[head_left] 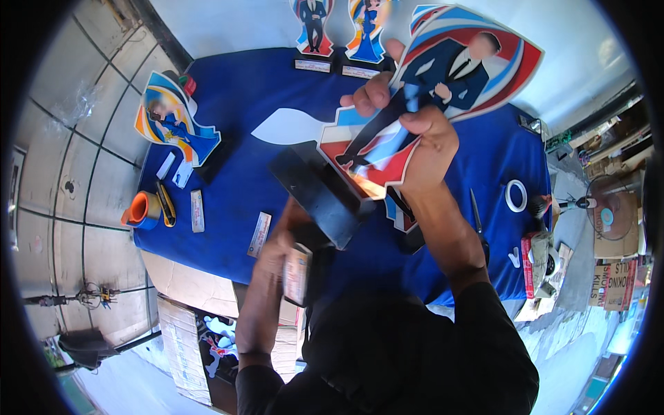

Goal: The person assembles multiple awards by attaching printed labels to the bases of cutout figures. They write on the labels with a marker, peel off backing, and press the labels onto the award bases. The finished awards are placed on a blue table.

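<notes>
A flat printed cutout (387, 149) of a figure in a dark suit, with red, white and blue swirls, is tilted in front of me. My right hand (422, 135) grips it, thumb on the front and fingers round the edge. Just below, a black block-shaped base (315, 197) tilts up against the cutout's lower end; whether they are joined I cannot tell. My left hand (285, 232) is closed on the base from below, its fingers mostly hidden. By that wrist is a black block with a pale label plate (297, 274). A white leaf-shaped piece (287, 126) shows behind the cutout.
On the blue cloth (235, 166) stand finished-looking trophies at the back (312, 31) and left (176, 128). Label plates (198, 211), a yellow cutter (166, 205) and orange tape (143, 209) lie left. A white tape roll (515, 196) and a pointed blade (477, 211) lie right.
</notes>
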A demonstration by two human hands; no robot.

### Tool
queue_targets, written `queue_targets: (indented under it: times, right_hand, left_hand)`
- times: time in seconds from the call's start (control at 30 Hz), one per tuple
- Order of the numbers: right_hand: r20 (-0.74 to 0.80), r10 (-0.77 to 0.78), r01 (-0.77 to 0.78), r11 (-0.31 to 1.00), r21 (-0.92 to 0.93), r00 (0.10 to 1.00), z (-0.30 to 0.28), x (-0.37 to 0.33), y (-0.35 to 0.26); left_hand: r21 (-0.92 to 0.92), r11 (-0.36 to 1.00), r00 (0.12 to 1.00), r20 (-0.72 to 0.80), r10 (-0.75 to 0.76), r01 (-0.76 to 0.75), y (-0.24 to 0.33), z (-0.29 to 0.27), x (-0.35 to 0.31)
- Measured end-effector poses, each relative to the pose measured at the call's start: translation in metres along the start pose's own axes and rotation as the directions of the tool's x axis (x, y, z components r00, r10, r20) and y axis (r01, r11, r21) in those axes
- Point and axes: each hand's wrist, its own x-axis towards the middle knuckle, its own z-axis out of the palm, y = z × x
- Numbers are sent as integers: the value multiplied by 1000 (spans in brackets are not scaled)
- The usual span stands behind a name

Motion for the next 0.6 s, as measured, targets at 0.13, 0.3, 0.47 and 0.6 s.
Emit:
queue_targets:
  times: [0.13,0.3,0.47,0.6]
  right_hand:
    - [-12,-24,22,989,-147,1000,4,-9,4]
    - [-16,249,-244,931,-273,968,-1,-4,-18]
    - [112,-90,114,966,-233,990,14,-26,-14]
    - [-8,224,-221,955,-199,975,12,-18,-25]
  left_hand:
    - [-124,986,978,-162,-130,111,-18,3,-3]
    - [77,957,942,-218,-256,278,-18,2,-9]
    - [-3,982,956,-229,-183,188,-15,9,-15]
    - [205,942,944,-254,-212,266,-17,16,-20]
